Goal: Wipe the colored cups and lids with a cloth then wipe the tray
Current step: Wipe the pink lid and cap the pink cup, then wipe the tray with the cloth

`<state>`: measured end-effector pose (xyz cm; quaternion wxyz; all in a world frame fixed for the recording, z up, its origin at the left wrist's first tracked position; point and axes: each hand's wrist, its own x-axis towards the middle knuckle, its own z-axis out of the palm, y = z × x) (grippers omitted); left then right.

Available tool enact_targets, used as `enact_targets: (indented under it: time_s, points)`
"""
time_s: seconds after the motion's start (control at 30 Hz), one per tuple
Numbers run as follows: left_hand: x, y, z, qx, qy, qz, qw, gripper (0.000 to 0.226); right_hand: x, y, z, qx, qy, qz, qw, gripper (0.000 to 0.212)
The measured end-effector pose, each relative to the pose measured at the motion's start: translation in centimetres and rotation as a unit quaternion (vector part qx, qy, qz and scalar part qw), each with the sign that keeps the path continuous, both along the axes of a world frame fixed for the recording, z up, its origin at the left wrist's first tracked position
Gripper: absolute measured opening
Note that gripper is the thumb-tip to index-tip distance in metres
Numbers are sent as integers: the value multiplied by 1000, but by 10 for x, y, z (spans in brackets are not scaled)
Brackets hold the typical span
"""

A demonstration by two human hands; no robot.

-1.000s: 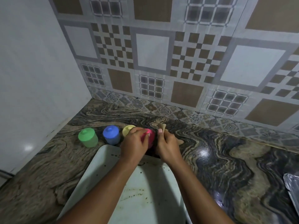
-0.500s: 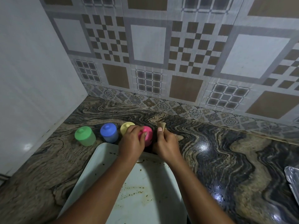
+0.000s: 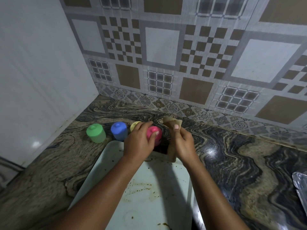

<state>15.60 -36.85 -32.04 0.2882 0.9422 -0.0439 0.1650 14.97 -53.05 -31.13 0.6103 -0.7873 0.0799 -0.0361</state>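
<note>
Nearest lies the pale tray (image 3: 116, 188), its floor flecked with brown stains and not yet wiped by the look of it. Both forearms cross above it to its far edge. There the left hand (image 3: 139, 140) wraps the pink cup (image 3: 153, 136), fingers (image 3: 144, 128) curled over the far side and the thumb pressed on the near face just under the lid. The cup stands upright, knob up (whether its base rests on the desk (image 3: 232, 155) or hangs just off it I cannot tell). Just to its right, close but apart, the right hand (image 3: 182, 143) pinches a tan cloth (image 3: 172, 123) between thumb and curled fingers; one end sticks up past the thumb, the other hangs below the palm.

So the cup lies directly left of the cloth, and the cloth hand is the one to close that small gap, probably sideways against the cup's wall or lid.

Beyond, the yellow cup (image 3: 135, 126), blue cup (image 3: 119, 131) and green cup (image 3: 96, 133) stand in a row leftward, lids on.
</note>
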Motion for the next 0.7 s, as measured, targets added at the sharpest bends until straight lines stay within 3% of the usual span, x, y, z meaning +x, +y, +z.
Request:
enact_targets:
  time_s: [0.07, 0.2, 0.3, 0.37, 0.53, 0.7]
  points:
    - [-16, 2, 11, -112, 3, 2, 994, 34, -13, -2, 11, 70, 8, -9, 997, 34]
    - [-56, 18, 27, -318, 173, -5, 932, 8, -51, -4, 34, 206, 41, 16, 978, 40]
    - [-96, 33, 33, -435, 273, 12, 858, 30, -88, 7, 51, 270, 76, 63, 958, 39]
    - [-119, 42, 33, -462, 288, 23, 838, 37, -112, 16, 54, 262, 99, 91, 956, 38]
    - [-174, 69, 30, -472, 290, 22, 832, 17, -162, 47, 50, 221, 127, 153, 955, 44]
    - [-205, 94, 29, -485, 271, 40, 831, 9, -184, 69, 39, 166, 166, 152, 960, 40]
